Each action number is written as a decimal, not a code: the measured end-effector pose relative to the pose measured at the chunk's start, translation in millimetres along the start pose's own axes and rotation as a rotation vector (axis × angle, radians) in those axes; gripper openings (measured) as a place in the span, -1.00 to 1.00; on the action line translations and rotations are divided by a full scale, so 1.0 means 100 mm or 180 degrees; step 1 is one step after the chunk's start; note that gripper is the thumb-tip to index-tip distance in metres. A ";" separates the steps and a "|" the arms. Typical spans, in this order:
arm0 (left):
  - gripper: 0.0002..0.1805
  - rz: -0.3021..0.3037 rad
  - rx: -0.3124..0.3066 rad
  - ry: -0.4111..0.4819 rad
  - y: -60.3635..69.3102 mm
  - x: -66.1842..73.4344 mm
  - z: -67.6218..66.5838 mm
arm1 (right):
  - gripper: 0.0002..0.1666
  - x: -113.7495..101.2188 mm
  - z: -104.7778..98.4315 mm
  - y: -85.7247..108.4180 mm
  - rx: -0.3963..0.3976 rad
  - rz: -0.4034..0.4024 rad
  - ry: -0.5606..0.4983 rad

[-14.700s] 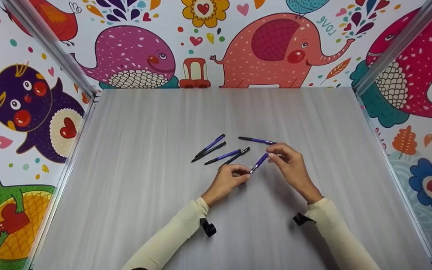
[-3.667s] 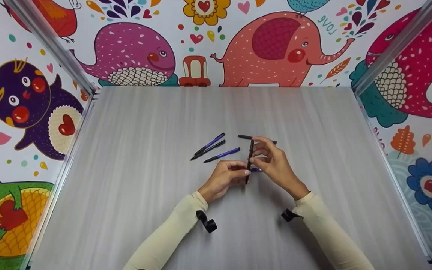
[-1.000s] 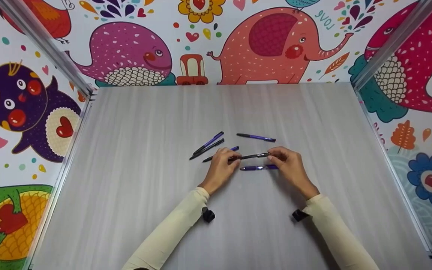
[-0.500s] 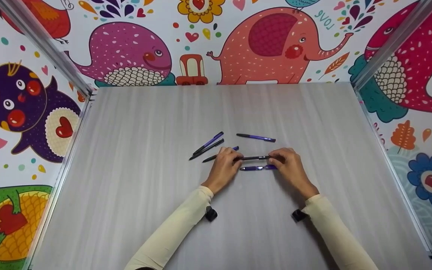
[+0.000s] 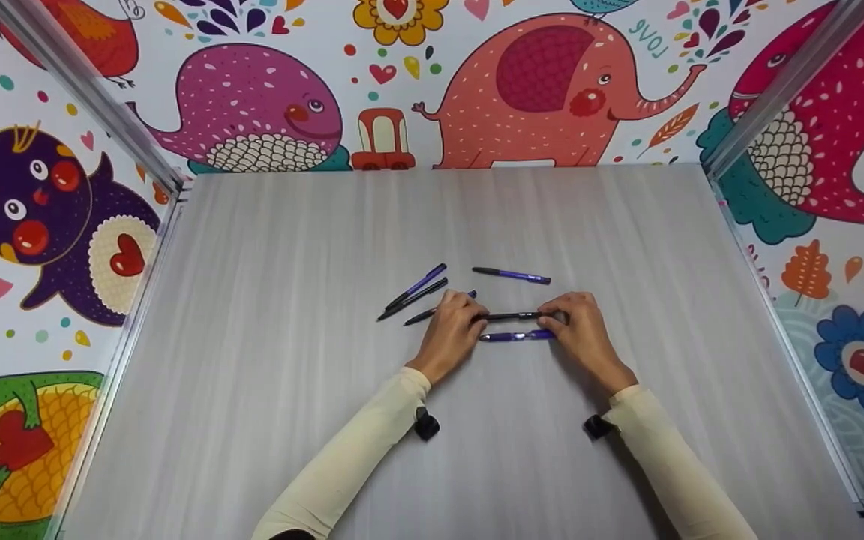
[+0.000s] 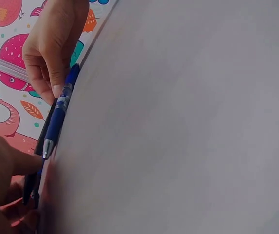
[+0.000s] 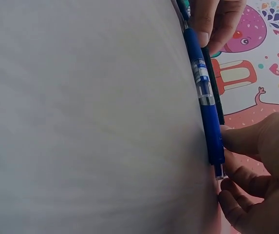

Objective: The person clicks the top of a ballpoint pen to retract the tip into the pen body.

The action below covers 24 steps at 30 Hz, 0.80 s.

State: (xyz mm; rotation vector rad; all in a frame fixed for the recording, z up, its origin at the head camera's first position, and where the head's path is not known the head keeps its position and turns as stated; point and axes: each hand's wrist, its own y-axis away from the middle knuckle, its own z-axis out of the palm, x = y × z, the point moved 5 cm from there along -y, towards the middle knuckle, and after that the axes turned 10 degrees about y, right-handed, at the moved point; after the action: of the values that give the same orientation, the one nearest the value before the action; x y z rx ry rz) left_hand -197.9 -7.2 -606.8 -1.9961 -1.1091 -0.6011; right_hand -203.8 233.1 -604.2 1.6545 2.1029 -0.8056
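Blue-and-black pen [image 5: 418,317] beyond your left hand [image 5: 447,334]: middle hidden. Black pen [image 5: 512,316] towards your right hand [image 5: 580,334]: print unreadably small.

Six pens [image 5: 517,337] on one table [image 5: 289,420], with one left hand [image 5: 447,328], one right hand [image 5: 580,330] in among them!
And the tally: three blue-and-black pens [image 5: 511,275], two nearer the left edge, one towards the far edge; two black pens [image 5: 511,316]; a lone blue pen, closest to the near edge. Add two cream sleeves [image 5: 349,452]!
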 end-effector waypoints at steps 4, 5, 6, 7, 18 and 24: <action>-0.90 -0.0079 -0.0136 -0.0021 -0.01 -0.01 0.01 | -0.88 0.01 0.00 0.00 -0.0028 0.0028 -0.0015; -0.90 -0.0091 -0.0157 -0.0008 -0.01 -0.02 0.01 | -0.87 0.02 0.00 0.00 -0.0042 0.0042 -0.0024; -0.89 -0.0105 -0.0179 0.0000 -0.01 -0.03 0.01 | -0.87 0.02 0.01 0.00 -0.0053 0.0057 -0.0034; -0.89 -0.0115 -0.0195 0.0010 -0.01 -0.04 0.01 | -0.87 0.02 0.01 0.00 -0.0059 0.0064 -0.0042; -0.86 0.0046 -0.0204 -0.0093 0.01 -0.01 -0.02 | -0.85 0.01 0.00 -0.01 -0.0068 0.0055 -0.0062; -0.82 0.0234 -0.0010 -0.0002 0.05 0.00 -0.10 | -0.79 -0.05 0.00 -0.03 -0.0070 0.0069 -0.0073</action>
State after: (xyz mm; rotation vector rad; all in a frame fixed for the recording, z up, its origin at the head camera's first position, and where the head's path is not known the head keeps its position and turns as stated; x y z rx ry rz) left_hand -194.1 -16.9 -603.0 -2.0306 -1.0309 -0.5642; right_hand -205.3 229.4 -600.6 1.6463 2.0674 -0.7884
